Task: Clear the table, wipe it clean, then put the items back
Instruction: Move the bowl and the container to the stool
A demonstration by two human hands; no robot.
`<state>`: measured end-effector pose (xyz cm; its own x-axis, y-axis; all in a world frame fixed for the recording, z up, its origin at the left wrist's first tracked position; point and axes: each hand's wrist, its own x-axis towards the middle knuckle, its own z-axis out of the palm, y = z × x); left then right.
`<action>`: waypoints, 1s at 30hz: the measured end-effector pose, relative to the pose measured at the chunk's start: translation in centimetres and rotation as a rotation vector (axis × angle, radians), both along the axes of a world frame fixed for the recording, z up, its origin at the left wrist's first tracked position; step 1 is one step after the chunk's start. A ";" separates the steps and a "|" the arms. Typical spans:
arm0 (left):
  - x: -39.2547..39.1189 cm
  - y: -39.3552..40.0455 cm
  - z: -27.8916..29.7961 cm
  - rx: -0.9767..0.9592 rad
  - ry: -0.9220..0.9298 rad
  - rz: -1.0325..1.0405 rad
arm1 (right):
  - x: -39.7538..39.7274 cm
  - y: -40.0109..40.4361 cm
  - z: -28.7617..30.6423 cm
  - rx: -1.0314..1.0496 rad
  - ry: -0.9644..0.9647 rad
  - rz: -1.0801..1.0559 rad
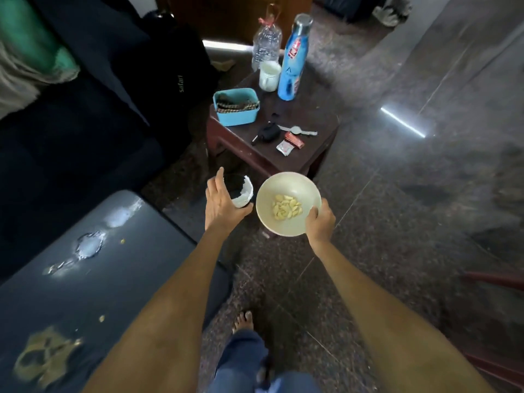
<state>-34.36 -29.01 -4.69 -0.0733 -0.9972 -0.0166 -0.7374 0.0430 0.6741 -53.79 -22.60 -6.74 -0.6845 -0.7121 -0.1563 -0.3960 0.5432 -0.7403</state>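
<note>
Dark tabletop [85,279] at our left is cleared but unwiped — spills and crumbs remain. Our left hand [224,205] grips a cup [241,191], our right hand [320,222] pinches a bowl [283,205] rim — both near the crowded stool [312,114].

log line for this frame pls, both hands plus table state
left hand: holds dark cup | right hand: holds bowl of pale pieces | both over floor | dark table: spills, crumbs, unwiped
</note>
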 end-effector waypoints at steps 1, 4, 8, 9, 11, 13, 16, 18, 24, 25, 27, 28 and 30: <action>-1.1 -1.5 0.2 -0.013 -0.002 -0.007 | -1.1 -1.4 0.2 0.000 0.005 -0.030; -4.4 -5.9 1.3 -0.040 0.004 -0.027 | -4.5 -5.3 0.5 0.006 0.014 -0.091; -9.0 -12.8 2.6 -0.079 0.006 -0.061 | -9.6 -11.5 0.9 0.045 -0.003 -0.109; -10.0 -14.4 2.9 -0.085 0.012 -0.062 | -10.7 -12.9 0.9 0.048 -0.013 -0.108; -12.8 -18.3 3.1 -0.092 0.022 -0.040 | -13.4 -16.8 1.0 0.049 -0.026 -0.092; -14.9 -21.3 3.0 -0.092 0.022 -0.015 | -15.5 -19.8 1.2 0.055 -0.024 -0.071; -18.2 -26.1 2.6 -0.069 -0.007 0.029 | -18.8 -24.8 0.9 0.075 -0.029 -0.009; -19.5 -28.7 2.2 -0.044 -0.029 0.065 | -20.2 -27.6 0.6 0.113 -0.033 0.029; -22.2 -32.1 0.5 0.068 -0.150 0.120 | -21.8 -32.5 -0.9 0.161 -0.021 0.169; -22.4 -32.0 0.3 0.085 -0.158 0.144 | -21.9 -32.9 -1.0 0.168 -0.018 0.184; -22.7 -31.8 0.0 0.119 -0.165 0.189 | -22.1 -33.4 -1.2 0.188 -0.020 0.215; -22.8 -31.8 0.0 0.129 -0.171 0.197 | -22.3 -33.5 -1.2 0.195 -0.029 0.230; -22.8 -31.8 0.1 0.143 -0.185 0.194 | -22.7 -33.8 -1.1 0.208 -0.042 0.259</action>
<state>-57.12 -60.84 -4.56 0.1353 -0.9789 -0.1529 -0.8334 -0.1959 0.5167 -76.48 -56.35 -7.89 -0.4746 -0.8115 -0.3409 -0.5123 0.5697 -0.6427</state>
